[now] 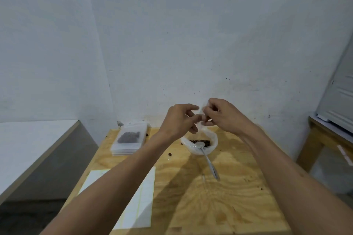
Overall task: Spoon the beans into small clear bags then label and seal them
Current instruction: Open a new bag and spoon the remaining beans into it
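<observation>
While both hands (179,118) (223,116) pinch one clear bag (202,123), apparently, one spoon (207,158) rests in bowl (212,149).

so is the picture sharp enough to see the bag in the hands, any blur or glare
Head view: soft throughout; the small clear bag pinched by the left hand and right hand nearly vanishes against the pale wall. Wide-angle bending curves the wooden table edges. Arm shadows cross the tabletop; no strong glare, only a dull sheen on the spoon.

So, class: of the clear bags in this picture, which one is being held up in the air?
The small clear bag pinched between the left hand and right hand; the other bags lie stacked on the table.
</observation>
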Motion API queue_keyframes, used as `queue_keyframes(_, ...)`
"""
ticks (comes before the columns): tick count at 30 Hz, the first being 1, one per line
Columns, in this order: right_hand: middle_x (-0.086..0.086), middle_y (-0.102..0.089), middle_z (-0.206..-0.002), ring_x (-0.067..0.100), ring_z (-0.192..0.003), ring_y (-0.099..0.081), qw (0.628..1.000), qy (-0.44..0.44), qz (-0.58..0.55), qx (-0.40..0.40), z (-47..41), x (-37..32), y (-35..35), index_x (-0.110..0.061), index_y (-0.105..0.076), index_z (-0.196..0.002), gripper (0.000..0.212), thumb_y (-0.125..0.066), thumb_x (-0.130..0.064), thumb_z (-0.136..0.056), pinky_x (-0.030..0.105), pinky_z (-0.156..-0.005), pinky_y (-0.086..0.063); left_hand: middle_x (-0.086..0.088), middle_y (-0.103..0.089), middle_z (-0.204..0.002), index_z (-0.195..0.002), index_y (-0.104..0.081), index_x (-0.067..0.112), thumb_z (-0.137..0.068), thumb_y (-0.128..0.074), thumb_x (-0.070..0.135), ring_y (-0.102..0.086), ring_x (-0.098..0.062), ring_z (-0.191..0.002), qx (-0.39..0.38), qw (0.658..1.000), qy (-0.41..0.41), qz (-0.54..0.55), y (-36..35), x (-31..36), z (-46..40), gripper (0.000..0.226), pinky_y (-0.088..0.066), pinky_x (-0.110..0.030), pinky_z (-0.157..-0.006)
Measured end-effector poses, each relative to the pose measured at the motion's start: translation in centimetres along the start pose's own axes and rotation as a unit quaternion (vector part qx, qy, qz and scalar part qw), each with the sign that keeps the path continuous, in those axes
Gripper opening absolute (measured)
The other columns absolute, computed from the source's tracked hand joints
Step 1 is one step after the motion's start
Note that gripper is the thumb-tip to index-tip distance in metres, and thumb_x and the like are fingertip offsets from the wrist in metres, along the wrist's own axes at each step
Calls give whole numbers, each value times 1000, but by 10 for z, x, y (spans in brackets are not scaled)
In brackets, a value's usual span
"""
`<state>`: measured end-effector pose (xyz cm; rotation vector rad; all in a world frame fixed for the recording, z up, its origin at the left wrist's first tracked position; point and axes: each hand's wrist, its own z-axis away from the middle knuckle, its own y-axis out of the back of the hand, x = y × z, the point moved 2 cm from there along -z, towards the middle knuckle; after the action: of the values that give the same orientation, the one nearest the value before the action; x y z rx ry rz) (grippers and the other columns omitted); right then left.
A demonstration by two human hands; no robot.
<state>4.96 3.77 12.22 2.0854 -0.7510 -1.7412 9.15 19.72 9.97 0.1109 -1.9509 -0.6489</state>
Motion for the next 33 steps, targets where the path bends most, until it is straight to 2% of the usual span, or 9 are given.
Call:
queue_keyframes(3,8,-75,-82,21,-76,-77,1000,-25,11,6,1,3,-7,-3,-57,-83,22,-54,-19,-98,41,-79,-65,-12,-74,-69,-93,-78,3,-96,-59,1,-73,-23,-60,9,998,-44,-34,-7,0,0,19,-62,-31,-70)
queue_keyframes(8,13,-70,-80,23,-68,-77,998,-32,36,-30,3,6,-9,7,-59,-90,28,-50,-18,-99,44,-74,-65,-14,-74,-71,-92,-78,2,-96,-59,1,-70,-19,-56,6,1000,2,-1,-5,-8,0,20,-60,-28,-64)
queue_keyframes(13,12,-75,-68,21,-60,-76,996,-32,75,-33,0,9,-21,-7,-45,-74,26,-49,-19,-96,37,-71,-57,-10,-69,-55,-77,-74,-3,-92,-56,2,-63,-12,-46,116,991,57,-29,2,-10,-6,24,-57,-27,-56)
queue_keyframes(18,16,-75,-71,17,-56,-74,997,-48,50,35,-9,16,-22,-9,-49,-74,24,-57,-20,-94,29,-63,-58,-21,-66,-58,-81,-70,-12,-94,-54,-1,-59,-12,-41,69,993,-27,-88,6,-6,-7,23,-57,-42,-57)
queue_keyframes(20,16,-76,-73,15,-57,-75,997,-57,36,49,-12,18,-21,-7,-53,-78,25,-62,-24,-94,31,-67,-62,-21,-67,-58,-84,-70,-13,-96,-55,-2,-63,-22,-47,43,995,-53,-73,4,-5,-3,23,-58,-39,-57)
queue_keyframes(23,10,-78,-79,16,-63,-77,996,-85,3,27,-11,20,-23,-7,-63,-90,24,-68,-30,-95,34,-72,-64,-14,-70,-59,-90,-75,-7,-97,-57,0,-67,-18,-48,40,997,-59,-40,5,-8,-4,21,-60,-32,-61)
queue_keyframes(29,16,-77,-75,15,-57,-75,992,-76,-47,83,-8,20,-13,-5,-70,-100,8,-63,-3,-96,14,-53,-55,-17,-70,-58,-87,-75,-7,-93,-58,-1,-68,-12,-46,122,991,-38,-32,10,-4,-5,19,-62,-38,-64)
queue_keyframes(31,12,-77,-71,16,-58,-76,993,-69,-47,88,-7,18,-9,-16,-70,-106,22,-59,-1,-94,15,-64,-58,-13,-70,-59,-92,-77,-2,-94,-60,3,-67,-11,-46,117,991,-56,-17,9,-1,-3,17,-61,-33,-60)
queue_keyframes(33,12,-77,-74,22,-65,-77,989,-76,-100,82,-7,19,-3,-10,-75,-106,24,-58,3,-93,28,-74,-63,-6,-74,-72,-104,-78,10,-96,-68,14,-68,-10,-56,88,993,-79,8,13,2,-3,14,-59,-27,-64)
